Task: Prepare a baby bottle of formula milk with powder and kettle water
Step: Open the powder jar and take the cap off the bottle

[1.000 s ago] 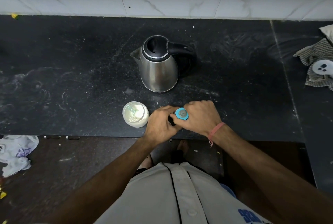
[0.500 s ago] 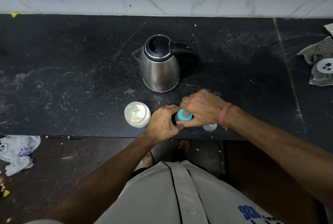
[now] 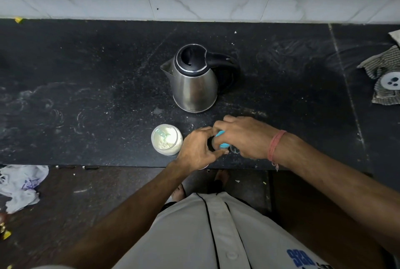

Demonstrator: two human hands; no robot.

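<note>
Near the counter's front edge my left hand [image 3: 198, 149] curls round the baby bottle [image 3: 211, 143], whose dark opening shows between my fingers. My right hand [image 3: 242, 136] grips the blue screw cap with teat [image 3: 223, 139], tilted up off the bottle mouth. An open jar of white formula powder [image 3: 166, 139] with a pale scoop inside stands just left of my left hand. The steel kettle [image 3: 194, 82] with black lid and handle stands behind my hands, spout to the left.
The black stone counter [image 3: 86, 95] runs to a tiled wall behind. At the far right lies a checked cloth [image 3: 383, 63] with a white round disc [image 3: 390, 81] on it. Crumpled white plastic [image 3: 19, 184] lies on the floor at left.
My right hand has turned over the bottle top and the blue cap has gone from lying flat on the bottle to tilted up off it. My left hand stays round the bottle.
</note>
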